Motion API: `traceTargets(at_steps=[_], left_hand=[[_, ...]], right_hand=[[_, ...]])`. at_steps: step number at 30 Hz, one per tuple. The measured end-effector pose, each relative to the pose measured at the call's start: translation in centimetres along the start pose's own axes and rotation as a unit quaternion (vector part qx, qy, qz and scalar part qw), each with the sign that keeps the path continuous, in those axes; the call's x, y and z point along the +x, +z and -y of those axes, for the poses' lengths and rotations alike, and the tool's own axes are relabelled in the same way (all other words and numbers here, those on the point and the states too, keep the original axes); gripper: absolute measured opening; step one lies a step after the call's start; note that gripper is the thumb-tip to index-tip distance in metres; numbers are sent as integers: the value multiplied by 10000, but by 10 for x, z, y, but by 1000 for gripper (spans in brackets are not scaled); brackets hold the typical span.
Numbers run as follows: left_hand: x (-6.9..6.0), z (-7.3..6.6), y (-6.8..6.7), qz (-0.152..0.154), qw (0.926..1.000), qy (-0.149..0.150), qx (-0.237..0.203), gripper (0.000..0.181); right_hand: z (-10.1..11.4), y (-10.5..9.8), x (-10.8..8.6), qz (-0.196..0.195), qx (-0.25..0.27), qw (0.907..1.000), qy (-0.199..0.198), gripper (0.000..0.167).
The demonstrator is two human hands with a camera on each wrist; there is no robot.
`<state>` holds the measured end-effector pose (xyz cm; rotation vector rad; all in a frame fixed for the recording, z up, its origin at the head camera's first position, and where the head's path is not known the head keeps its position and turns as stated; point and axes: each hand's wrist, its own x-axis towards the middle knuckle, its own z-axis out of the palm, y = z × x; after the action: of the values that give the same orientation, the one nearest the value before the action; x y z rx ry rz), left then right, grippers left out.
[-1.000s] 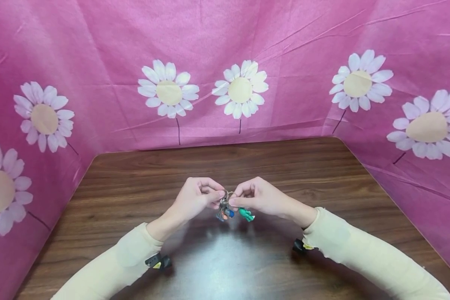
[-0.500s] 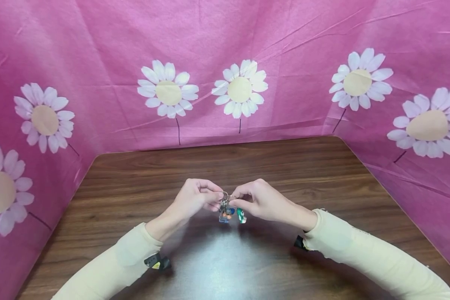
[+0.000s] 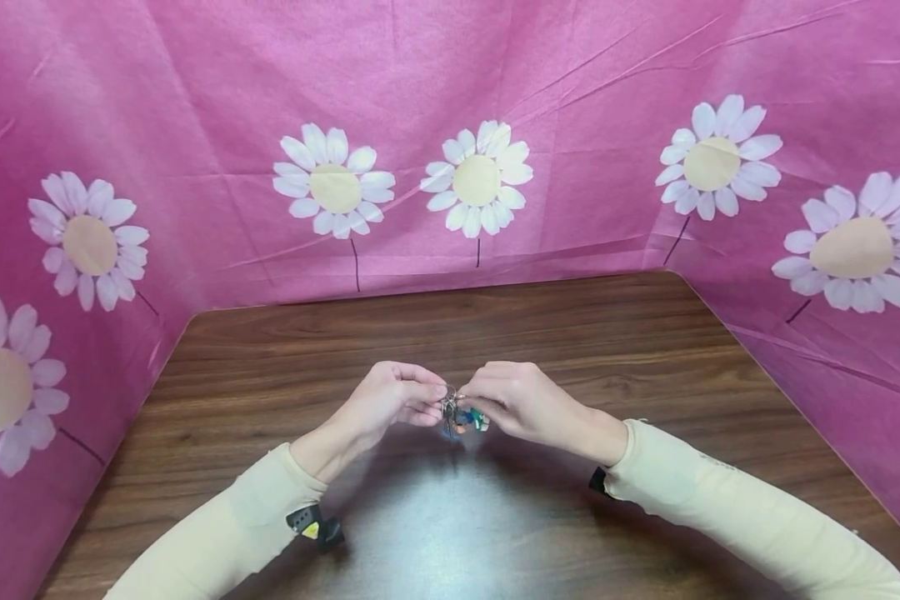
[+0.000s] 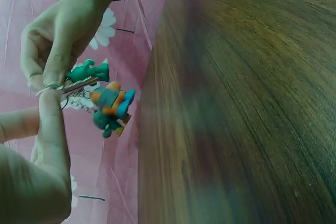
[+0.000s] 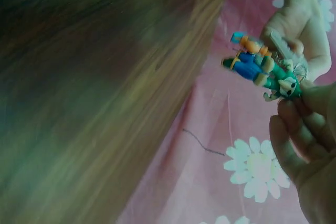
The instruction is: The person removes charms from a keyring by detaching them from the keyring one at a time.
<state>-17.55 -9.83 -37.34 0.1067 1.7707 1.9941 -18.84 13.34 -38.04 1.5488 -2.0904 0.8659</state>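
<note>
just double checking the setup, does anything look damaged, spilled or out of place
Nothing clearly stands out. The left grip and right grip hold the keyring, and its figures dangle at mixed angles, as loose ones would. The cloth behind the table is creased, only slightly untidy. Fine damage would be too small to tell.

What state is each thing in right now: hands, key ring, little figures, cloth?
Left hand: pinching the key ring
Right hand: pinching the key ring too, grip partly hidden
Key ring: held up off the table
Green figure: hanging
Orange figure: hanging
Pink cloth: creased
</note>
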Motion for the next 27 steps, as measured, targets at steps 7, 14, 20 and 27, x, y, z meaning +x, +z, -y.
traceTargets(at_steps=[7, 14, 20, 27], left_hand=[[1, 5, 0, -11, 9995, -168, 251, 20], [2, 7, 4, 72, 9959, 267, 860, 18], [1, 2, 7, -170, 9870, 858, 1348, 13], [4, -8, 3, -350, 9814, 1149, 1496, 12]], right_hand=[[-6, -3, 0, 546, 434, 9976, 26, 13], [-11, -10, 4, 1466, 1857, 9651, 1127, 10], [-12, -9, 0, 1482, 2477, 9304, 2261, 11], [-1, -6, 6, 1577, 2527, 9304, 2136, 11]])
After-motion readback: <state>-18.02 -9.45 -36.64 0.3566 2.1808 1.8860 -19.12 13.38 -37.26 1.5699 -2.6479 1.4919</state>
